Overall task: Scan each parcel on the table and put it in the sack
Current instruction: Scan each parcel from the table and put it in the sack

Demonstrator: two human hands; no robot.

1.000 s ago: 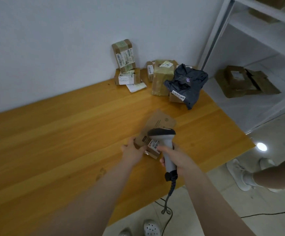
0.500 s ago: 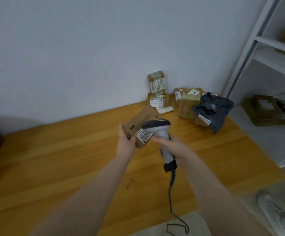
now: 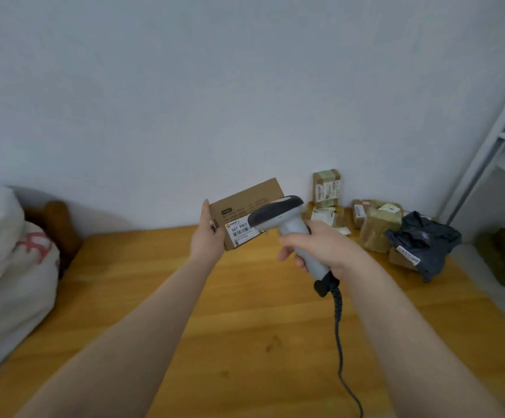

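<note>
Far out to the left of the left hand, a bulging white sack (image 3: 7, 260) sits at the end of the desk (image 3: 245, 342). It looks well filled, but its mouth is out of view, so I cannot tell how many parcels it already holds.

The left hand (image 3: 207, 235) grasps a flat cardboard parcel (image 3: 246, 202) by its left edge and holds it up above the desk. The white shipping label (image 3: 240, 233) faces the person. Just right of it, the right hand (image 3: 320, 248) is wrapped around the handle of a grey barcode scanner (image 3: 287, 220). The scanner's dark head overlaps the label's right end, and its cable (image 3: 340, 342) trails down below the wrist. I judge this parcel to be at the scanning step and not yet bagged. No scan beam is visible, so whether it has registered is unclear.

Beyond and to the right of the right hand, unprocessed parcels wait against the wall. There is a small taped box (image 3: 326, 188) standing on another box (image 3: 325, 215), a taped brown parcel (image 3: 378, 227) and a dark poly mailer (image 3: 423, 239). At least four are left, so much of the job lies ahead.
</note>
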